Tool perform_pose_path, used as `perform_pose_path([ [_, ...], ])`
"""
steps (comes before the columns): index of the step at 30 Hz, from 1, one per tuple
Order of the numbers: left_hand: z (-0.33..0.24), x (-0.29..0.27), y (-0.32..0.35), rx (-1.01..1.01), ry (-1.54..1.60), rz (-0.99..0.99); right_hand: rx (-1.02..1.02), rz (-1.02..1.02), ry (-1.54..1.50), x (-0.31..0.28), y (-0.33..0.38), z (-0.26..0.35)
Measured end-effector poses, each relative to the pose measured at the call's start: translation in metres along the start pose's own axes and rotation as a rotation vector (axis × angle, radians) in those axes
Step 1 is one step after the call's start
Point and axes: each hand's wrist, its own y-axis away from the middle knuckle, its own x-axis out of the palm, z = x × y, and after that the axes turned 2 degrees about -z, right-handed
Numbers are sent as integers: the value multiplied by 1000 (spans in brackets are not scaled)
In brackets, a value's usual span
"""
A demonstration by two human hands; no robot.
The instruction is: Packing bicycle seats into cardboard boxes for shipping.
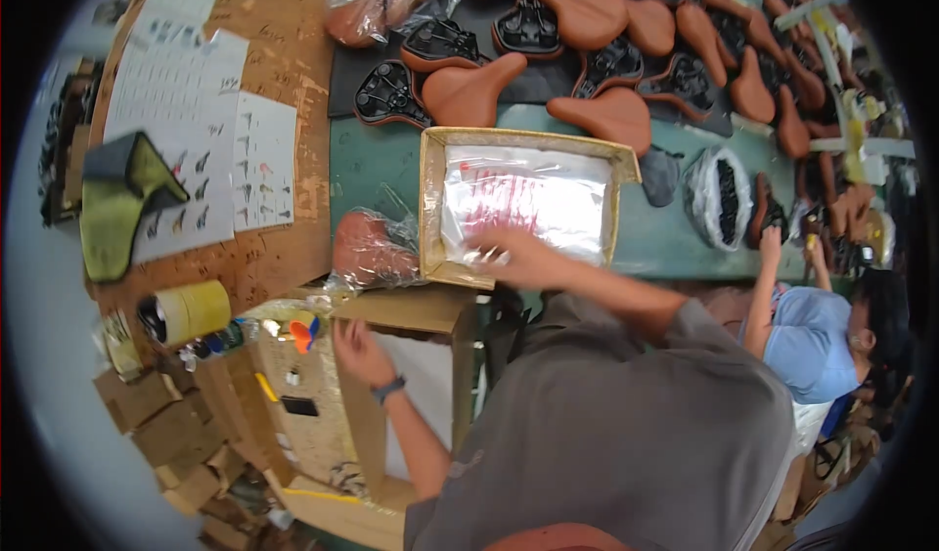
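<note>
A shallow cardboard box stands in front of me on the green table, holding a stack of clear plastic bags with red print. My right hand reaches over its near edge, fingers curled together at the near left part of the top bag; the fingertips are partly blurred. Lower left, my left hand hangs with loosely parted fingers and nothing in them, above an open carton with white sheet material inside. A brown bicycle saddle wrapped in clear plastic lies left of the bag box.
Several brown saddles with black undersides cover the far table. A white bag of black parts stands at right, near a co-worker in a blue shirt. A wooden board with papers, a green fabric piece and a tape roll lies left.
</note>
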Motion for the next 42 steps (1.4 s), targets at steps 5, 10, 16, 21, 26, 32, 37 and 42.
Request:
perform_pose_path([
  [5, 95, 115, -108, -304, -428, 87, 128, -268, 24, -170, -65, -28],
  [10, 124, 208, -115, -705, -986, -101, 58, -470, 223, -256, -159, -61],
  [16, 100, 209, -104, -629, -1024, -172, 28, -383, 310, -273, -420, -117],
  [21, 75, 132, -70, -706, -95, -84, 306, -656, 694, -228, -595, -125],
  [26, -5, 119, 5, -1031, 799, -231, -92, -1077, 441, -222, -644, -228],
  [32, -105, 83, 136, -824, 1188, -119, 481, -551, 546, -232, -615, -215],
  [37, -87, 47, 200, -832, 1054, 10, 248, -300, -192, -274, -541, -152],
  [42, -5, -30, 254, -1138, 1641, 214, 285, -505, -703, -247, -325, 19],
])
